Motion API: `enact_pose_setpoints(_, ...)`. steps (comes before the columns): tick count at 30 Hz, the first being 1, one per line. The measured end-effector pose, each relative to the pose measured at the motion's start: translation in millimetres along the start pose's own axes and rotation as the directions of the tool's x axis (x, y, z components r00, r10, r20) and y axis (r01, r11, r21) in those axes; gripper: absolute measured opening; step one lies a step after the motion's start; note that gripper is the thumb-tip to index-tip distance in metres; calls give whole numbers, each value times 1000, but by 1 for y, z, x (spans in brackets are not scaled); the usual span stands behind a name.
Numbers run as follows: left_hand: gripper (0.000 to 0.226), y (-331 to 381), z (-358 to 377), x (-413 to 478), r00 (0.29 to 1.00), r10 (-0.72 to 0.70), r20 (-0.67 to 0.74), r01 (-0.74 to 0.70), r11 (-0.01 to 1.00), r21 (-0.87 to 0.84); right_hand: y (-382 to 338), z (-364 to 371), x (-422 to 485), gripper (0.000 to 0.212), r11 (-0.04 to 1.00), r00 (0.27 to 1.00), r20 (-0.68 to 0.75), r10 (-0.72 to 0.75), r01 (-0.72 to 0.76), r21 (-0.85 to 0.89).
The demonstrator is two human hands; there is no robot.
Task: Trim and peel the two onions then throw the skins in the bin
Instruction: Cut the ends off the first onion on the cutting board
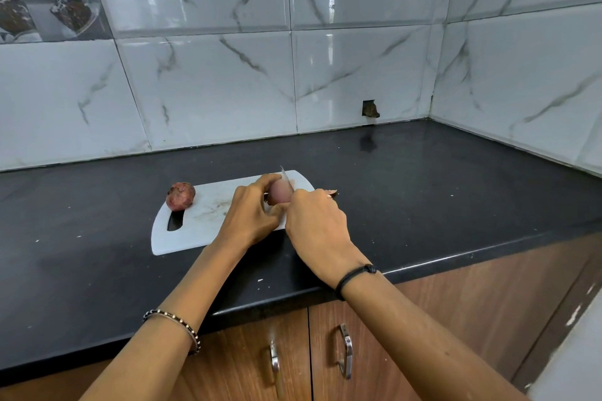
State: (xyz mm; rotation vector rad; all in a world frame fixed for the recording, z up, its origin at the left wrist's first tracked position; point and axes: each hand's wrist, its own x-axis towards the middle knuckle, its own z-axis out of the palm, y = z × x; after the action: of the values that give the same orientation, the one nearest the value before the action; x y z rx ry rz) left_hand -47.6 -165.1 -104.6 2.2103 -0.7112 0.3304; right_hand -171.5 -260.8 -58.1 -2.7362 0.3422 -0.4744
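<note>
Below the table's front edge, two wooden cabinet doors [234,368] with metal handles. Above them, over the front middle of the dark table [423,189], both forearms reaching in, a band on each wrist. On the right end of a white cutting board [195,231], left hand [252,212] curled round a pale, largely skinless onion [280,190], fingertips over its top. Just beside it, right hand [317,225] closed in a fist on a knife [286,176], handle hidden in the grip, blade rising against the onion's right side. Judged to be mid-trim, or lifting the last skin, on the first of the two. At the board's left end, near the handle slot, a second onion [180,196], in its dry red skin and seemingly untouched. Just off the board's far right corner, on the table, a skin scrap [330,193]. Beyond the far edge, a marbled tiled wall [211,91]. No bin in view. Next, most likely: finishing this cut with a firm hold against rolling and fingers kept clear of the blade, then swapping to the second onion, then gathering the scraps.
</note>
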Motion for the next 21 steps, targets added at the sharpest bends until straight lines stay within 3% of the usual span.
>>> enact_pose_setpoints(7,56,2,2,0,999,33,13,-34,999,38,6,11,0,28,994,996,30,89,-91,63)
enact_pose_setpoints(17,49,-3,-4,2,999,-45,14,47,961,-271,20,17,6,31,973,986,-7,167,-164,159)
enact_pose_setpoints(21,51,-6,-6,2,998,-55,37,63,961,-269,23,17,0,28,975,990,-43,131,-121,187)
